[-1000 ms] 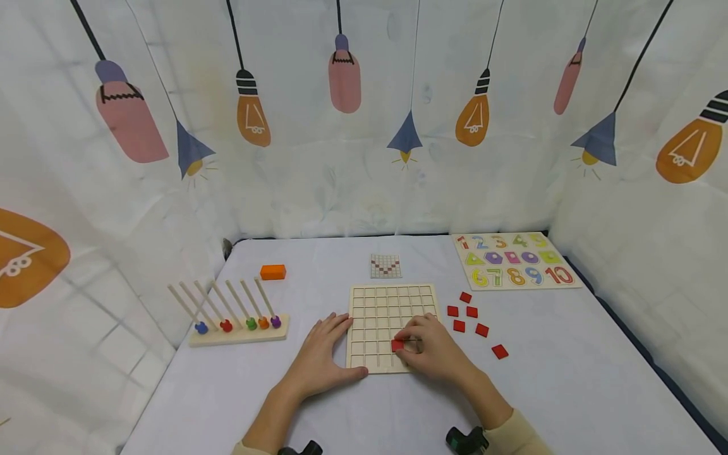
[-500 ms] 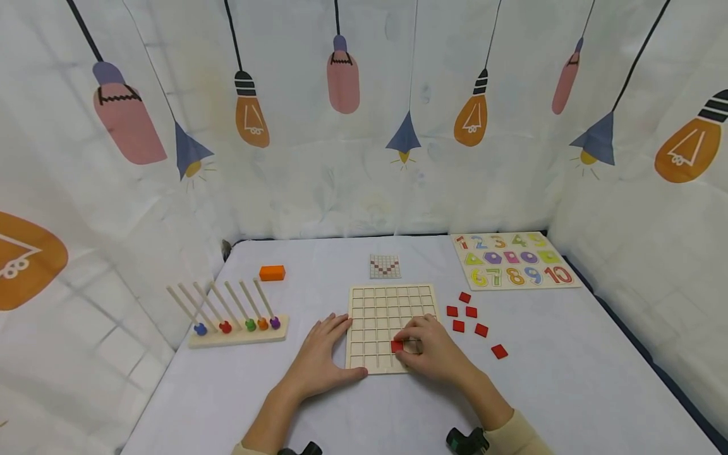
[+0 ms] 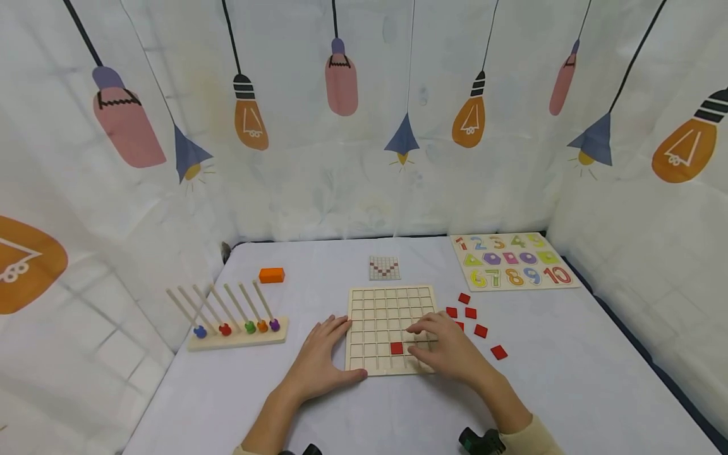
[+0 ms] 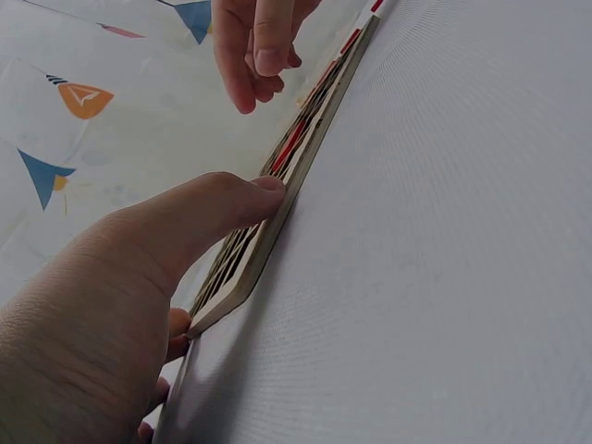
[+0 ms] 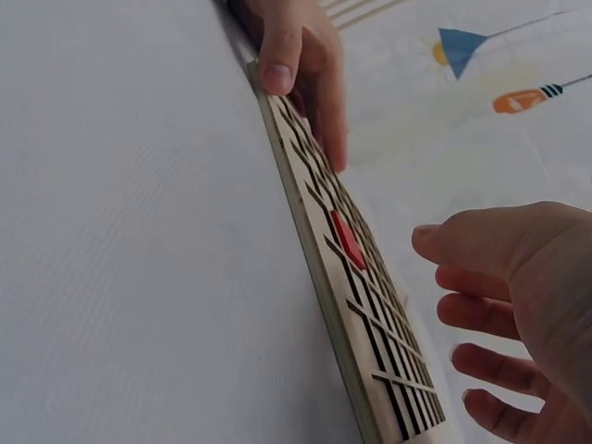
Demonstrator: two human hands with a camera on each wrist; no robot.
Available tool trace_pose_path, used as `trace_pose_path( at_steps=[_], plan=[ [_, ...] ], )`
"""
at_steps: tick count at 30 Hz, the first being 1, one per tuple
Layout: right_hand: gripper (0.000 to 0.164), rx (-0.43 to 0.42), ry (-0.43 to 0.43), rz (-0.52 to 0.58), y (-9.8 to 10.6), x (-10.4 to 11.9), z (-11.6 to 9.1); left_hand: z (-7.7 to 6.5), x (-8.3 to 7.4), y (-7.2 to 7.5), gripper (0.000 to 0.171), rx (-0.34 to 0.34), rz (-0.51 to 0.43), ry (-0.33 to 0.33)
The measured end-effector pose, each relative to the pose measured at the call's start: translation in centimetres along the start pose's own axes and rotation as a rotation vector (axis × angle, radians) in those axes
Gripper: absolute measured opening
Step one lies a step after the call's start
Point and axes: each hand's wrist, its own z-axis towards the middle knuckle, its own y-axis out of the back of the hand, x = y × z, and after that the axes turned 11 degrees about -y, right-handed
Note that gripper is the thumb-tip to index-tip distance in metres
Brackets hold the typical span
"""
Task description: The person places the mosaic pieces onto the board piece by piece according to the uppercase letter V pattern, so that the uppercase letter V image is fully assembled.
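A wooden grid board lies flat on the white-covered table. One red square tile sits in a cell near its front, also visible as the red tile in the right wrist view. My left hand braces the board's front left corner, thumb at the front edge and long fingers fairly straight along the left side. Above the board's right part hovers my right hand, thumb and fingers parted, nothing between them. In the right wrist view this hand is apart from the tile.
Several loose red tiles lie right of the board. A small pattern card is behind it. A number puzzle lies back right. A peg stand with colored beads and an orange block are at left.
My right hand has let go of the red tile, parted its fingers and drawn back to the right. The tile stays in its cell. The left hand keeps its place.
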Motion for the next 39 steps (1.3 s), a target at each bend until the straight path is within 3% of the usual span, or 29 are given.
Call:
trace_pose_path(
  at_steps=[10, 26, 39],
  plan=[
    [0.034, -0.005, -0.076, 0.02, 1.4, -1.5, -0.8, -0.2, -0.2, 0.1, 0.114, -0.006, 0.005, -0.005],
    [0.041, -0.09, -0.056, 0.007, 3.5, -4.2, -2.0, -0.2, -0.3, 0.1, 0.114, -0.01, -0.009, -0.006],
    [0.037, -0.118, -0.105, -0.004, 4.4, -6.1, -1.9, -0.2, -0.2, 0.0, 0.116, 0.009, -0.002, 0.012]
  ],
)
